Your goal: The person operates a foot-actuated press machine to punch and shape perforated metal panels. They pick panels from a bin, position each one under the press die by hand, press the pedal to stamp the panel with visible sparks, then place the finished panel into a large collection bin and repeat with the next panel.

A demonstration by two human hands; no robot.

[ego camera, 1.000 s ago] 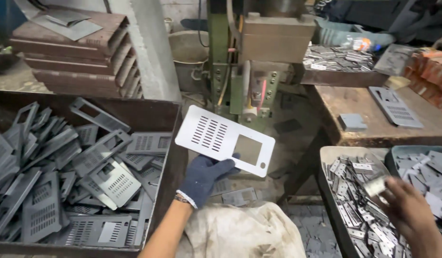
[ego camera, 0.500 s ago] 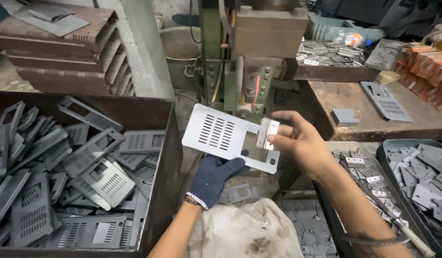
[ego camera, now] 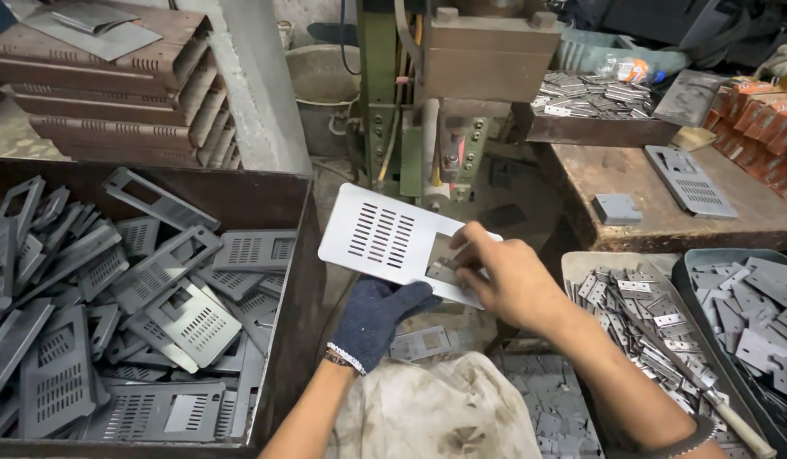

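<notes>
While L hand [ego camera: 378,316] grips slotted plate [ego camera: 393,242], R hand [ego camera: 505,276] pinches hinge [ego camera: 444,270].

Gloved left hand [ego camera: 378,316] holds a slotted metal plate [ego camera: 385,235] while the bare right hand [ego camera: 505,276] presses a small hinge [ego camera: 444,270] onto it

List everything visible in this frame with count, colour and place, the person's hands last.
slotted plate: one, light grey, held at centre
small bracket: one, grey, at the plate's cut-out
bin of slotted plates: many, grey, left
stacked trays: several, brown, upper left
press machine: one, green and brown, top centre
tray of small brackets: many, grey, lower right
workbench: one, brown, right
left hand: dark blue glove, grips the plate's lower edge
right hand: bare, fingers on the small bracket
</notes>
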